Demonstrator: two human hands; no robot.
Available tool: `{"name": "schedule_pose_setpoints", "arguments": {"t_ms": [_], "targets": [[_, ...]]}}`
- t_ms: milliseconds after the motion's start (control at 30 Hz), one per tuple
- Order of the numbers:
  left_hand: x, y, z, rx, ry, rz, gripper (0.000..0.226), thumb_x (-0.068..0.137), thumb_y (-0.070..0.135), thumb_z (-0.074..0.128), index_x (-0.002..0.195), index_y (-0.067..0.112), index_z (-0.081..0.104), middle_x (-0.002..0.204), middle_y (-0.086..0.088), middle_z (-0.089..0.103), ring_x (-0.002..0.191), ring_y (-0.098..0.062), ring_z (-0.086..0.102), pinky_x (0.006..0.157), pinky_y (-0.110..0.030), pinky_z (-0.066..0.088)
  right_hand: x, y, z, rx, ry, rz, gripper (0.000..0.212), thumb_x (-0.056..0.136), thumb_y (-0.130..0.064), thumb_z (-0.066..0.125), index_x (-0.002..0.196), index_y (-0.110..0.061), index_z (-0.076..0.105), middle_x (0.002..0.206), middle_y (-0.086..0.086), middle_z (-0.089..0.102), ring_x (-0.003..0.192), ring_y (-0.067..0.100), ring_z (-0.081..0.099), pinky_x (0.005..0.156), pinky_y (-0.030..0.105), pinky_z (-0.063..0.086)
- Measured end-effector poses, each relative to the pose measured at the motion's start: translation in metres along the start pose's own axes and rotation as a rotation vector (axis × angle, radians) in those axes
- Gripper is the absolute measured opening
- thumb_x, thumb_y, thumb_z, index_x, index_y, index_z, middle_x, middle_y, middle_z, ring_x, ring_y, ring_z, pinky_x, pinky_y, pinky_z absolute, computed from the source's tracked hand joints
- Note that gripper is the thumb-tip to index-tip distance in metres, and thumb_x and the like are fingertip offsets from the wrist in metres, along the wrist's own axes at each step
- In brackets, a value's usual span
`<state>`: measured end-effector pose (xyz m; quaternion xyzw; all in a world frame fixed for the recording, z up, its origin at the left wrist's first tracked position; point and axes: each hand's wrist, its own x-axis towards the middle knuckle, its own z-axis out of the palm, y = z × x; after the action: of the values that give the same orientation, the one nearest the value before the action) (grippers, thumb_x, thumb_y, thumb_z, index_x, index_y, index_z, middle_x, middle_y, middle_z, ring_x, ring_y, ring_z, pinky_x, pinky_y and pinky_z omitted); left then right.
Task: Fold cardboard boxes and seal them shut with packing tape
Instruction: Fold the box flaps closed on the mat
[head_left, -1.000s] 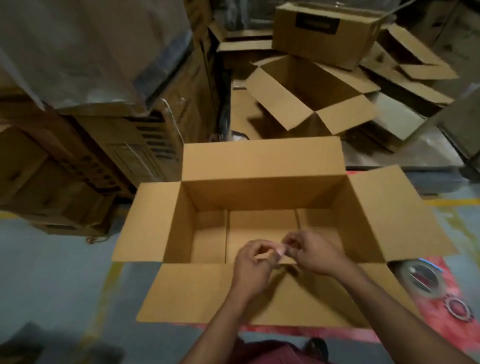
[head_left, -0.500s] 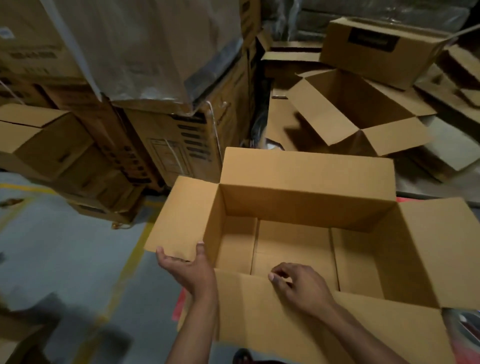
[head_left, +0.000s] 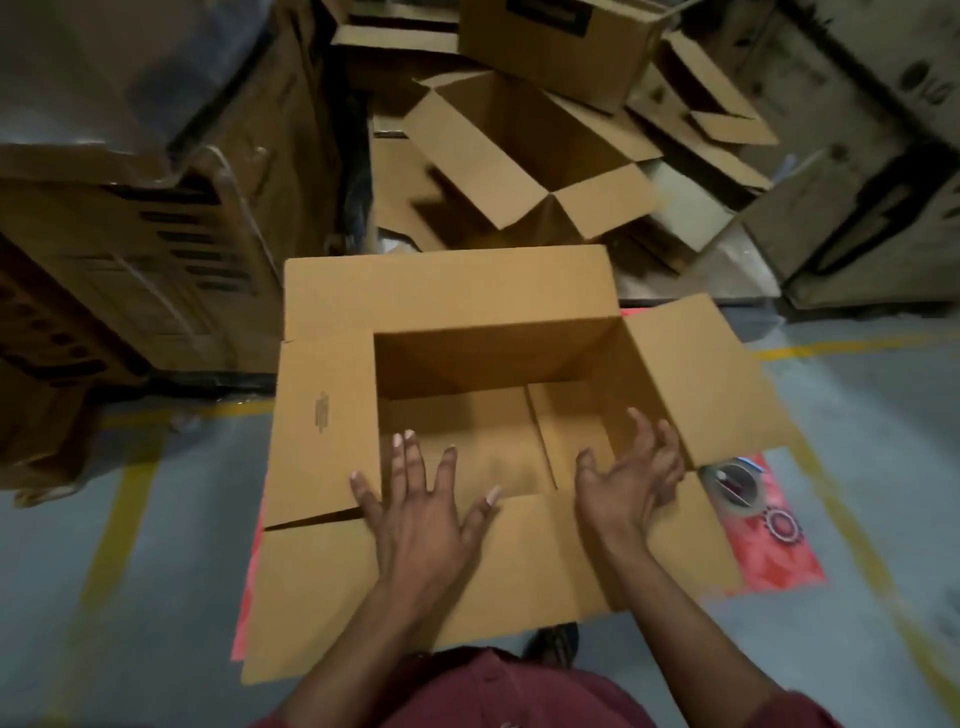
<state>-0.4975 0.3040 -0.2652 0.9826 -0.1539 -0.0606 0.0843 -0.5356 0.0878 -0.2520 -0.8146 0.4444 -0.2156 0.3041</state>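
Hands working at the open cardboard box (head_left: 467, 312).
Left hand (head_left: 421, 509) is lying spread, fingers straight, on its near flap; right hand (head_left: 631, 475) is hovering released beside.

A warehouse: stacked cartons (head_left: 156, 249), yellow-lined concrete floor (head_left: 156, 519).

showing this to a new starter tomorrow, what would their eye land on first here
First, the big open cardboard box in the middle of the frame, all four top flaps spread out, with the left hand lying flat on its near flap and the right hand open above its near right corner. Next, the roll of packing tape on the red mat by the box's right flap, then the heap of open boxes behind.
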Motion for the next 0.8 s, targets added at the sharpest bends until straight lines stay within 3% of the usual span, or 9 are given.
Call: {"name": "schedule_pose_setpoints", "arguments": {"t_ms": [100, 200, 267, 367, 467, 533, 600, 700, 800], "targets": [[0.008, 0.012, 0.003, 0.048, -0.091, -0.004, 0.092, 0.092, 0.088, 0.000, 0.162, 0.037, 0.030, 0.173, -0.021, -0.010, 0.160, -0.034, -0.016, 0.113, -0.081, -0.006, 0.036, 0.029, -0.032, 0.029, 0.104, 0.307, 0.103, 0.075, -0.023, 0.085, 0.158, -0.020, 0.024, 0.164, 0.020, 0.016, 0.149, 0.043, 0.021, 0.119, 0.056, 0.024], [0.011, 0.012, 0.003, 0.064, -0.103, -0.005, 0.093, 0.091, 0.088, -0.002, 0.160, 0.038, 0.036, 0.173, -0.020, -0.006, 0.161, -0.034, -0.011, 0.112, -0.082, 0.000, 0.055, 0.045, -0.054, 0.192, 0.062, 0.438, 0.123, 0.077, -0.017, 0.087, 0.164, -0.010, 0.000, 0.161, 0.025, 0.030, 0.149, 0.039, 0.032, 0.119, 0.041, 0.028], [0.011, 0.011, 0.001, 0.065, -0.129, -0.003, 0.093, 0.091, 0.088, -0.002, 0.160, 0.039, 0.035, 0.173, -0.020, -0.007, 0.161, -0.034, -0.012, 0.113, -0.082, 0.000, 0.058, 0.048, -0.058, 0.318, 0.055, 0.436, 0.124, 0.080, -0.010, 0.084, 0.163, -0.013, -0.009, 0.154, 0.021, 0.043, 0.141, 0.034, 0.043, 0.114, 0.036, 0.033], [0.012, 0.012, -0.002, 0.074, -0.155, -0.009, 0.091, 0.091, 0.088, -0.001, 0.159, 0.040, 0.035, 0.174, -0.019, -0.009, 0.161, -0.034, -0.012, 0.113, -0.082, 0.001, 0.052, 0.051, -0.053, 0.354, 0.056, 0.346, 0.118, 0.083, -0.012, 0.081, 0.164, -0.023, -0.005, 0.143, 0.013, 0.057, 0.136, 0.032, 0.050, 0.116, 0.042, 0.037], [0.012, 0.014, -0.003, 0.080, -0.177, -0.029, 0.090, 0.091, 0.088, 0.002, 0.159, 0.040, 0.037, 0.174, -0.019, -0.006, 0.161, -0.034, -0.009, 0.114, -0.082, 0.001, 0.036, 0.066, -0.048, 0.262, -0.025, 0.104, 0.099, 0.080, -0.026, 0.078, 0.162, -0.025, 0.021, 0.151, 0.011, 0.052, 0.141, 0.029, 0.048, 0.117, 0.049, 0.038], [0.012, 0.014, -0.005, 0.076, -0.196, -0.030, 0.089, 0.092, 0.088, 0.003, 0.158, 0.039, 0.038, 0.174, -0.020, -0.004, 0.161, -0.034, -0.008, 0.114, -0.081, -0.001, 0.028, 0.080, -0.049, 0.045, -0.132, -0.151, 0.087, 0.079, -0.047, 0.071, 0.156, -0.025, 0.038, 0.159, 0.008, 0.042, 0.148, 0.030, 0.037, 0.120, 0.056, 0.032], [0.012, 0.015, -0.007, 0.063, -0.216, -0.034, 0.089, 0.092, 0.088, 0.005, 0.158, 0.039, 0.039, 0.174, -0.021, -0.003, 0.161, -0.034, -0.008, 0.114, -0.081, -0.002, 0.024, 0.089, -0.058, -0.189, -0.340, -0.365, 0.102, 0.073, -0.080, 0.058, 0.160, -0.033, 0.033, 0.171, 0.006, 0.017, 0.158, 0.029, 0.010, 0.124, 0.062, 0.013], [0.014, 0.016, -0.010, 0.053, -0.257, -0.047, 0.090, 0.091, 0.089, 0.006, 0.156, 0.039, 0.041, 0.174, -0.020, 0.001, 0.161, -0.035, -0.005, 0.114, -0.082, -0.002, 0.025, 0.086, -0.080, -0.575, -0.727, -0.556, 0.143, 0.049, -0.109, 0.043, 0.162, -0.041, -0.012, 0.166, 0.007, -0.034, 0.152, 0.028, -0.034, 0.120, 0.067, -0.012], [0.019, 0.017, -0.017, 0.027, -0.345, -0.052, 0.090, 0.089, 0.091, 0.007, 0.155, 0.041, 0.042, 0.174, -0.015, 0.007, 0.161, -0.036, 0.001, 0.113, -0.083, -0.002, 0.034, 0.075, -0.098, -0.864, -0.886, -0.648, 0.160, 0.041, -0.103, 0.060, 0.150, -0.041, -0.038, 0.153, 0.012, -0.053, 0.144, 0.033, -0.046, 0.117, 0.068, -0.019]]}}
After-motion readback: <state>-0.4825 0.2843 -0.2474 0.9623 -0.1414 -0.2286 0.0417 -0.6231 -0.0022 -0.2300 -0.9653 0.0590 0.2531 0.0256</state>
